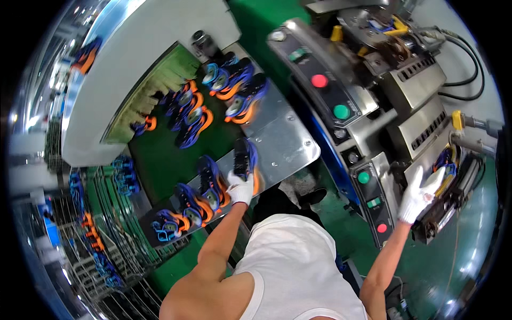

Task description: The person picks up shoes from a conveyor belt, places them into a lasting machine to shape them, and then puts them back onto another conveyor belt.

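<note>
My left hand (241, 190), in a white glove, grips the lower end of a dark blue and black sneaker (245, 157) with an orange sole, at the front edge of the metal table. Beside it, to the left, stand more sneakers (209, 178) in a slanting row. My right hand (420, 196), also gloved in white, has its fingers spread and holds nothing visible. It is beside the lower station of a metal press (424, 130), where a blue and orange sneaker (446, 161) sits partly hidden by machine parts.
A green conveyor belt (160, 160) carries several sneakers out of a white housing (160, 32) with a strip curtain (154, 90). Wire racks (114, 224) with shoes stand at left. The press has panels with red buttons (319, 81) and green buttons (341, 111); black cables (477, 69) loop at far right.
</note>
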A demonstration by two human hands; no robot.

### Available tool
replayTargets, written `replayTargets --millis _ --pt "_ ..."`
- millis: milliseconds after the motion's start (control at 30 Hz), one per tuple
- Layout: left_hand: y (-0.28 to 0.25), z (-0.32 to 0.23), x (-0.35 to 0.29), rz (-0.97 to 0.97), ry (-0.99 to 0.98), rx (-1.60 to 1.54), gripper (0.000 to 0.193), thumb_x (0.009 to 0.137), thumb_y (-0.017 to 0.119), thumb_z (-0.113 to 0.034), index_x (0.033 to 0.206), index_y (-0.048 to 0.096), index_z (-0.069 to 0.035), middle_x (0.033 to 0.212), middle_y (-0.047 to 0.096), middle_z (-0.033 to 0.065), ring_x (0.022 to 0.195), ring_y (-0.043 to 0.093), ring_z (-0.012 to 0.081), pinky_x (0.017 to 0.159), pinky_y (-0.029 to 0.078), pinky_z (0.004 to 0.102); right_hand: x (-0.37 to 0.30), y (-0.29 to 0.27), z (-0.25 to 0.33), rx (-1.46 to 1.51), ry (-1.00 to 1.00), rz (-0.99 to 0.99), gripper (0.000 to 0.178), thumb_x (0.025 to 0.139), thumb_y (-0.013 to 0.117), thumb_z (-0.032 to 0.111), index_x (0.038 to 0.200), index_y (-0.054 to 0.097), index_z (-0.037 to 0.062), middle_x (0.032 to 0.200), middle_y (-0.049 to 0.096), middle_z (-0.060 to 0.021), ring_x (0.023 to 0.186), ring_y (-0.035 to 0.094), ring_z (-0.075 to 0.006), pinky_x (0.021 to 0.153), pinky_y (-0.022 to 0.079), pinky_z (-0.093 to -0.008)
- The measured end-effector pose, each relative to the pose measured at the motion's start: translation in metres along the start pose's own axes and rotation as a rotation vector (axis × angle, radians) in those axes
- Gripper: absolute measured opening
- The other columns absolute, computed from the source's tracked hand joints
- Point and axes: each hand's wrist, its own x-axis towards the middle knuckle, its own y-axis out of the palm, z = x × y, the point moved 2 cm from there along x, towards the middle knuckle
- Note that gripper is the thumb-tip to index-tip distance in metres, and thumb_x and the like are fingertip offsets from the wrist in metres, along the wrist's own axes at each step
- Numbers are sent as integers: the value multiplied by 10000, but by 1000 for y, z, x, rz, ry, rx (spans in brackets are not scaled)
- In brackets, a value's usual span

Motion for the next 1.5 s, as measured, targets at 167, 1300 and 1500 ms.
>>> replayTargets --millis 167,1300,1500 --pt "-19 7 0 92 230 -143 605 837 796 -309 1305 564 -5 1191 668 237 1124 653 415 983 495 466 -125 98 3 -526 -446 548 1022 789 837 185 1567 231 -85 1673 106 -327 1536 178 -497 1261 184 -533" --pt "-74 -129 -154 1211 1149 -16 591 757 827 -59 1271 541 3 1102 655 141 974 672 228 926 542 363 -369 -86 186 856 1156 -183 452 864 828 219 1232 693 -6 1034 747 -56 842 632 -89 763 552 -303" --pt "-67 -122 -370 1648 1517 97 623 755 844 -57 1301 546 -10 1107 677 125 973 676 194 922 545 349 -444 -259 191 711 1154 -1013 391 825 852 189 1141 702 15 1033 733 -52 828 651 -110 749 558 -316"
